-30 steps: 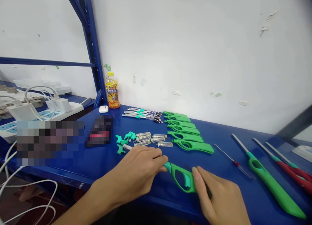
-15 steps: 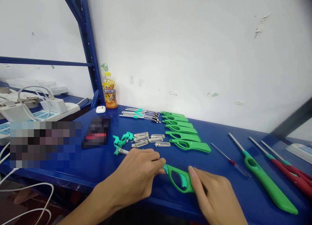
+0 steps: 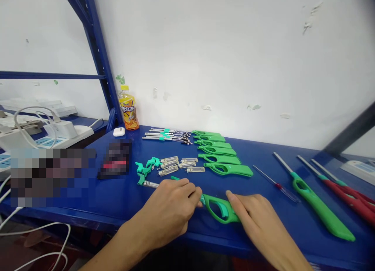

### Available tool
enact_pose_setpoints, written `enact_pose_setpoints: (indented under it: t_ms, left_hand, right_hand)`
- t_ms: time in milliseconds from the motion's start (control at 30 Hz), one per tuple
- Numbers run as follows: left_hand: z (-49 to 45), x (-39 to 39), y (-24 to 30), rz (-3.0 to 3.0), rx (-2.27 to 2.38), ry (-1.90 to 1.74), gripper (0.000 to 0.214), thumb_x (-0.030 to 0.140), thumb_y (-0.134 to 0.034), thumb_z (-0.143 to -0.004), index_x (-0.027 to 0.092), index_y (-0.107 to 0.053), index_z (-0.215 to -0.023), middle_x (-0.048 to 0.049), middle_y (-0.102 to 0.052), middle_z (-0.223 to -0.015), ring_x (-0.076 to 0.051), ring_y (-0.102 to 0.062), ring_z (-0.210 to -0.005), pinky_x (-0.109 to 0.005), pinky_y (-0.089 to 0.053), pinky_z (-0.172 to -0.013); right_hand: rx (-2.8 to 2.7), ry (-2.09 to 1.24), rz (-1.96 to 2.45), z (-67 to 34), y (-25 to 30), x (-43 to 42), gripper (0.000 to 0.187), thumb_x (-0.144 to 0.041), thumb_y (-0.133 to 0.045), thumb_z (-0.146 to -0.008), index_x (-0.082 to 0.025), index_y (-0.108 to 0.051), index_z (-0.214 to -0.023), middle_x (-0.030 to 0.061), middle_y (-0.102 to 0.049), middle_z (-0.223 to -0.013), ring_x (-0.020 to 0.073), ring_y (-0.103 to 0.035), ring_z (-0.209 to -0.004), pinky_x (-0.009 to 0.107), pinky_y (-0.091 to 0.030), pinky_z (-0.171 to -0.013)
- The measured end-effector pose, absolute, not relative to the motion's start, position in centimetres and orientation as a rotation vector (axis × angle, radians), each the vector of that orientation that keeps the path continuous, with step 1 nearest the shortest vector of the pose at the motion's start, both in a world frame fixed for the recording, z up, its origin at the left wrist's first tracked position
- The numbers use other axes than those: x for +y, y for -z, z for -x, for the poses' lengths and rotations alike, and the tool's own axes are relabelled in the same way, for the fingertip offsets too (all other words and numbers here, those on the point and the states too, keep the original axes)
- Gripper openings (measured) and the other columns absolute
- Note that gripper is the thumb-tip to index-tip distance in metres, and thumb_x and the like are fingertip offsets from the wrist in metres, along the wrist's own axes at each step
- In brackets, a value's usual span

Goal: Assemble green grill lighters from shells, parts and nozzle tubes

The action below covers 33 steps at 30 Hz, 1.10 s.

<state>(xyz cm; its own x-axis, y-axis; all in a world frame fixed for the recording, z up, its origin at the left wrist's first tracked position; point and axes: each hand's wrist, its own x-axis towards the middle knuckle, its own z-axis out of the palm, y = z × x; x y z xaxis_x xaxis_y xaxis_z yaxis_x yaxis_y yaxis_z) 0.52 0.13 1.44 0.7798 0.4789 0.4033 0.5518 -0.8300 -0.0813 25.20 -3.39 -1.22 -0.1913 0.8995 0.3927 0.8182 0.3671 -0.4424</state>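
My left hand [image 3: 175, 204] is closed around the front end of a green gas lighter [image 3: 233, 214], with its fingertips at the teal collar. A metal tube [image 3: 150, 184] sticks out on the far side of that hand. My right hand [image 3: 259, 218] grips the back of the handle, thumb on top, so the handle's rear is hidden. The teal trigger [image 3: 224, 210] shows inside the loop. Beyond my hands lie several clear fuel tanks [image 3: 196, 169] and teal trigger pieces [image 3: 141, 179]. Several green handle shells [image 3: 231, 169] are lined up behind.
Metal tubes with wires [image 3: 166, 138] lie at the back. A screwdriver [image 3: 278, 186], a green lighter [image 3: 322, 208] and red lighters [image 3: 348, 194] lie on the right. To the left are a drink bottle [image 3: 129, 110], white case [image 3: 119, 131], blurred dark object [image 3: 115, 161] and power strip [image 3: 83, 133].
Both hands and the held lighter have shifted slightly to the right in view, and the lighter sits a little higher. The grip looks the same. The camera view has turned slightly.
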Motion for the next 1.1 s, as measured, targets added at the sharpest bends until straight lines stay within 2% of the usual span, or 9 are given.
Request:
enact_pose_setpoints:
  t_ms: [300, 367, 433, 500, 567, 600, 733, 833, 1100]
  left_hand:
    - [-1.1, -0.1, -1.3, 2.842, -0.871, 0.538, 0.013, 0.009, -0.065, -0.101, 0.013, -0.072, -0.110, -0.0046, -0.075, -0.088, -0.027, -0.071, -0.077, -0.037, -0.048, -0.062]
    - [-0.9, 0.4, -1.1, 2.884, -0.919, 0.549, 0.012, 0.013, -0.065, -0.103, 0.016, -0.072, -0.112, -0.0040, -0.075, -0.091, -0.026, -0.072, -0.080, -0.036, -0.048, -0.064]
    - [-0.3, 0.8, -1.1, 2.944, -0.968, 0.596, 0.013, 0.017, -0.063, -0.106, 0.020, -0.073, -0.115, -0.0025, -0.075, -0.094, -0.024, -0.073, -0.081, -0.033, -0.047, -0.065]
    - [0.8, 0.9, -1.2, 3.008, -1.026, 0.644, 0.016, 0.022, -0.063, -0.107, 0.025, -0.074, -0.118, -0.0007, -0.077, -0.097, -0.023, -0.075, -0.083, -0.031, -0.048, -0.068]
    - [2.1, 0.7, -1.3, 3.081, -1.095, 0.674, 0.020, 0.026, -0.065, -0.107, 0.032, -0.075, -0.124, 0.0015, -0.080, -0.105, -0.022, -0.077, -0.093, -0.029, -0.050, -0.078]
    - [2.7, 0.5, -1.4, 3.105, -1.169, 0.688, 0.022, 0.029, -0.066, -0.107, 0.034, -0.074, -0.126, 0.0024, -0.080, -0.108, -0.022, -0.076, -0.098, -0.028, -0.051, -0.082]
    - [4.3, -0.3, -1.6, 3.293, -1.316, 0.538, 0.021, 0.036, -0.055, -0.111, 0.033, -0.076, -0.111, 0.0049, -0.078, -0.098, -0.017, -0.074, -0.085, -0.025, -0.050, -0.074]
    - [4.3, -0.5, -1.3, 3.349, -1.375, 0.375, 0.023, 0.034, -0.050, -0.112, 0.033, -0.073, -0.110, 0.0052, -0.074, -0.095, -0.017, -0.072, -0.087, -0.025, -0.048, -0.076]
    - [3.6, -0.1, 0.9, 3.166, -1.001, 0.544, 0.019, 0.029, -0.053, -0.112, 0.028, -0.073, -0.111, -0.0027, -0.077, -0.108, -0.022, -0.071, -0.091, -0.029, -0.051, -0.085]
  right_hand:
    - [-1.900, -0.169, 1.575, -25.0, 0.7, -3.7, 0.067, -0.062, -0.048, -0.107, -0.021, -0.037, -0.056, -0.0055, -0.035, -0.052, 0.0110, -0.032, -0.050, 0.032, -0.024, -0.057]
    - [-1.898, -0.170, 1.569, -25.1, 0.6, -3.8, 0.066, -0.062, -0.051, -0.106, -0.021, -0.047, -0.054, -0.0051, -0.042, -0.051, 0.0110, -0.038, -0.049, 0.030, -0.027, -0.055]
    - [-1.929, -0.218, 1.537, -25.4, 0.7, -4.1, 0.060, -0.062, -0.056, -0.104, -0.021, -0.064, -0.061, -0.0030, -0.059, -0.056, 0.0134, -0.053, -0.053, 0.027, -0.037, -0.057]
    - [-1.936, -0.250, 1.508, -25.7, 0.9, -4.5, 0.046, -0.063, -0.065, -0.099, -0.025, -0.081, -0.080, 0.0000, -0.078, -0.076, 0.0197, -0.071, -0.071, 0.026, -0.050, -0.068]
    - [-1.903, -0.264, 1.488, -25.8, 1.0, -4.8, 0.036, -0.063, -0.073, -0.093, -0.030, -0.087, -0.097, 0.0016, -0.085, -0.096, 0.0254, -0.078, -0.089, 0.029, -0.058, -0.081]
    - [-1.894, -0.286, 1.473, -25.7, 1.1, -4.9, 0.033, -0.061, -0.075, -0.092, -0.032, -0.088, -0.099, 0.0015, -0.086, -0.099, 0.0266, -0.079, -0.092, 0.030, -0.059, -0.083]
    - [-1.905, -0.394, 1.397, -25.2, 0.8, -4.8, 0.015, -0.052, -0.084, -0.087, -0.039, -0.088, -0.092, -0.0049, -0.087, -0.094, 0.0253, -0.080, -0.092, 0.027, -0.060, -0.085]
    - [-1.877, -0.451, 1.363, -25.0, 0.7, -4.6, 0.011, -0.050, -0.087, -0.084, -0.039, -0.088, -0.088, -0.0069, -0.087, -0.092, 0.0240, -0.081, -0.090, 0.026, -0.059, -0.086]
    - [-1.906, -0.419, 1.493, -25.4, 0.7, -4.6, 0.005, -0.042, -0.087, -0.082, -0.038, -0.088, -0.085, -0.0059, -0.086, -0.089, 0.0252, -0.078, -0.087, 0.029, -0.060, -0.084]
